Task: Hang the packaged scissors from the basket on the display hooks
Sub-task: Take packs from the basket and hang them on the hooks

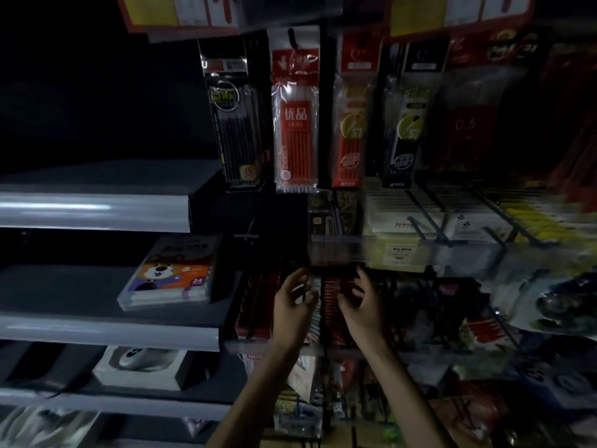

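The view is dim and blurred. Both my hands reach into the middle row of display hooks. My left hand [294, 302] has curled fingers close to a thin dark hook [304, 294]; whether it grips the hook is unclear. My right hand [362, 307] curls its fingers round the edge of a red pack, the packaged scissors [332, 297], which sits between the two hands among a row of similar red packs [258, 305]. The basket is out of view.
Pen packs [295, 124] hang on hooks above. A clear price rail [403, 253] runs just over my hands. Grey shelves [97, 211] at left carry a crayon box [171, 276]. More hooks with packs fill the right side and the rows below.
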Available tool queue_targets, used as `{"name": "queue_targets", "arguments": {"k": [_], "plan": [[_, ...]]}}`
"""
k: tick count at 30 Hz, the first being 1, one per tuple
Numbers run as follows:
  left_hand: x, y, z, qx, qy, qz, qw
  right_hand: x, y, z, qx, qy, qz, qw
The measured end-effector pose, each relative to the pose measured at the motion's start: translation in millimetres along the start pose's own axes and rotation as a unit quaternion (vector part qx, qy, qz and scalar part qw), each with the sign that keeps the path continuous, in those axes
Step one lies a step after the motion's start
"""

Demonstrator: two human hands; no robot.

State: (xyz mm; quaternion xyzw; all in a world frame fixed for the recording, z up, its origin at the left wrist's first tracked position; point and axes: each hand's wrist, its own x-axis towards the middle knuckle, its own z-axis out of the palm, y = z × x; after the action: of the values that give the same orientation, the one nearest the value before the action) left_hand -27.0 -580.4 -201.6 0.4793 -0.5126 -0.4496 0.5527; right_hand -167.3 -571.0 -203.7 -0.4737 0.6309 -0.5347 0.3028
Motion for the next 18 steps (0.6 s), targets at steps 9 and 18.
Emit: {"name": "queue_targets", "arguments": {"k": [9, 18], "plan": [[-74, 11, -40, 0.111, -0.037, 0.047, 0.992, -78, -7, -19, -0.019, -0.036, -0.093, 0.995], [-164, 6, -150, 0.241, 0.098, 0.014, 0.965, -150, -25, 41, -0.040, -0.205, -0.123, 0.970]]}}
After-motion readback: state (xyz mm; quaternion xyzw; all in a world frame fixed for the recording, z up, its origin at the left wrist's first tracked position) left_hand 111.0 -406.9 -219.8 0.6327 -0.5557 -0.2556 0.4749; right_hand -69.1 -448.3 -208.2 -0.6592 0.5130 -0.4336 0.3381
